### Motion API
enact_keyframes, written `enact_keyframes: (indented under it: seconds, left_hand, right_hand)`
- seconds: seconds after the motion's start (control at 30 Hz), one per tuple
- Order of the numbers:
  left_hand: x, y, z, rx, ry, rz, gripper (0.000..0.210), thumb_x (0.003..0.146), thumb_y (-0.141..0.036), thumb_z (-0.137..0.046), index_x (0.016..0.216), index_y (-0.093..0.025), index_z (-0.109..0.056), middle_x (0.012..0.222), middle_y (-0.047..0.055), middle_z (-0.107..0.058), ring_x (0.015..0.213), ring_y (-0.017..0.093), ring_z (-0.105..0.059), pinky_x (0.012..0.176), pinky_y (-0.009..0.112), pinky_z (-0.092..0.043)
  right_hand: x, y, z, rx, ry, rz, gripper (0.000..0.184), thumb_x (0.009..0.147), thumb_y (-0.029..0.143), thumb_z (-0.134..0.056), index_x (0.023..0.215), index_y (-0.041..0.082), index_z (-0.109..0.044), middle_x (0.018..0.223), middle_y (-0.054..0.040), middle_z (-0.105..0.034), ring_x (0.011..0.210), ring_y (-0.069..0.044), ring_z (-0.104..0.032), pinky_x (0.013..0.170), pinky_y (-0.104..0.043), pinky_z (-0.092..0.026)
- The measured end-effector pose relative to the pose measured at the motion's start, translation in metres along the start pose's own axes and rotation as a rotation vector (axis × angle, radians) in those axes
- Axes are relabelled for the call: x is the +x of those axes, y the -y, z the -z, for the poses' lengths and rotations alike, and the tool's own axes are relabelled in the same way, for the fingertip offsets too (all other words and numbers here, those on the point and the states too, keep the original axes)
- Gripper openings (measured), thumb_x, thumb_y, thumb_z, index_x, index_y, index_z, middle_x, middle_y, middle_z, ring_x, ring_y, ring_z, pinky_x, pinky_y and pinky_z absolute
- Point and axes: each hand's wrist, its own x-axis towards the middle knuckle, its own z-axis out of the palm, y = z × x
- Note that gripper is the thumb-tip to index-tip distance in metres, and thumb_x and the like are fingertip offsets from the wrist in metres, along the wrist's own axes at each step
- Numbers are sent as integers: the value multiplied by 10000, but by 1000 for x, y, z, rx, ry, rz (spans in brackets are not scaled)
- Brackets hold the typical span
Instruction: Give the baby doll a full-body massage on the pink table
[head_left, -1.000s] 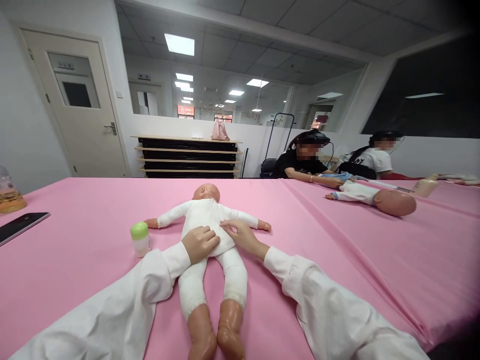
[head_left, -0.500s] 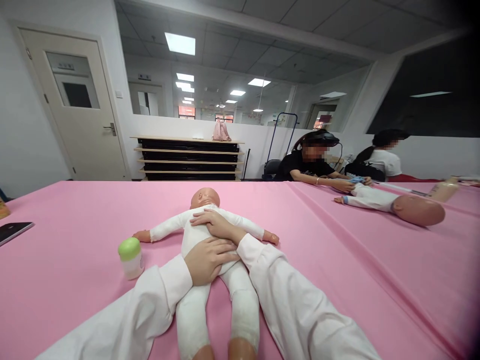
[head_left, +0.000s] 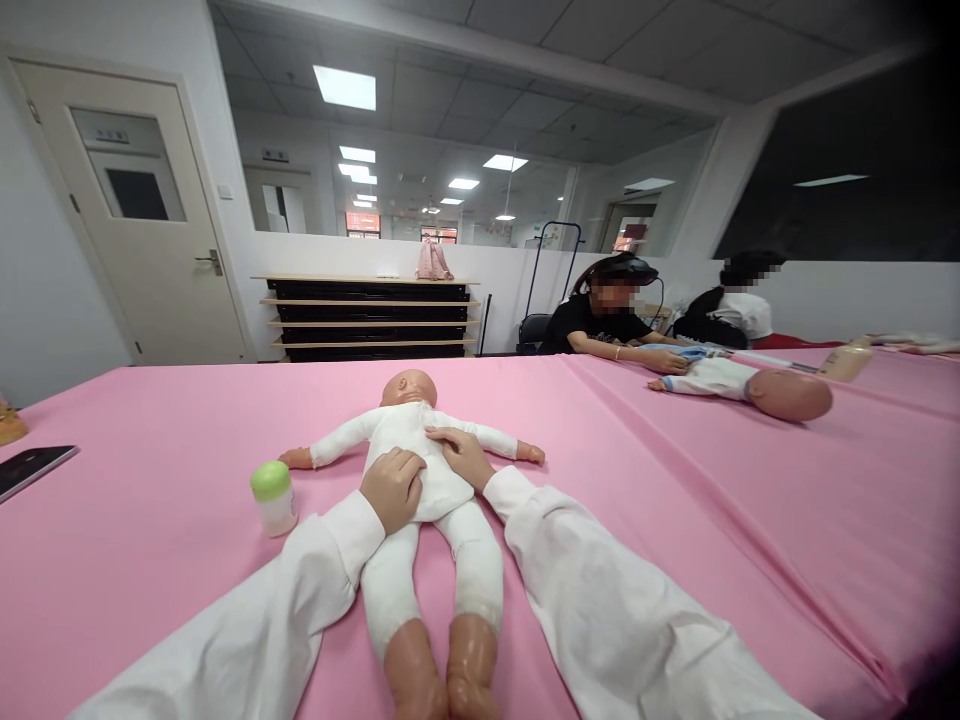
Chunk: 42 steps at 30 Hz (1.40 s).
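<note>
A baby doll with a white cloth body lies stretched out on the pink-covered table, head at the far end and bare feet towards me. Its arms spread to both sides; its face does not show. On the left side of its torso rests my left hand, fingers lightly bent and not gripping. My right hand lies on the right side of the torso, fingers stretched towards the middle. A gap of white cloth shows between the hands. Left of the doll stands a small bottle with a green cap.
A dark phone lies at the left edge. Across the table at right, a person in black handles another doll, with a beige bottle nearby. Someone else sits behind. Long folds run through the cloth at right.
My hands have moved apart: the left has drawn back from across the belly to the left side, and the right has slid towards the right side. The view has shifted slightly.
</note>
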Motion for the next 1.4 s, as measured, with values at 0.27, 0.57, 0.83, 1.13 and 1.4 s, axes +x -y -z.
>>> enact_keyframes:
  seconds: [0.27, 0.57, 0.83, 1.13, 1.4]
  left_hand:
    - [3, -4, 4, 55, -21, -417, 243, 846, -105, -342, 708, -160, -535, 685, 47, -541, 663, 154, -475, 628, 280, -435]
    - [9, -6, -1, -150, 219, -481, 242, 835, -82, -342, 883, -137, -572, 796, 60, -597, 727, 155, -503, 670, 281, -448]
    - [9, -2, -5, -290, 193, -3, 337, 774, -101, -424, 1064, -193, -568, 1058, 51, -589, 984, 175, -520, 892, 345, -416]
    - [1, 1, -11, -230, 16, 196, 284, 763, -66, -399, 942, -178, -588, 949, 53, -623, 910, 191, -542, 812, 373, -426]
    - [-7, 7, -9, -131, -94, 63, 249, 719, -38, -397, 843, -157, -577, 793, 57, -595, 793, 197, -513, 709, 355, -433]
  right_hand:
    - [-12, 35, 10, 186, 245, 13, 304, 737, 46, -413, 826, 171, -675, 953, -53, -683, 929, -159, -626, 871, -349, -487]
    - [68, 32, -20, -216, 678, 328, 386, 839, 81, -388, 1084, 265, -622, 1264, -8, -548, 1264, -175, -393, 1095, -492, -153]
    - [66, -2, -32, -61, 192, 304, 352, 802, 69, -402, 986, 222, -660, 1105, -26, -649, 1107, -168, -538, 1011, -425, -355]
    - [23, -23, -13, 61, -51, 64, 446, 699, 26, -362, 960, 201, -678, 1095, -46, -653, 1071, -171, -572, 992, -409, -415]
    - [-16, 3, 8, -38, 31, -11, 423, 656, 12, -370, 901, 181, -669, 1070, -62, -658, 1033, -178, -589, 956, -400, -437]
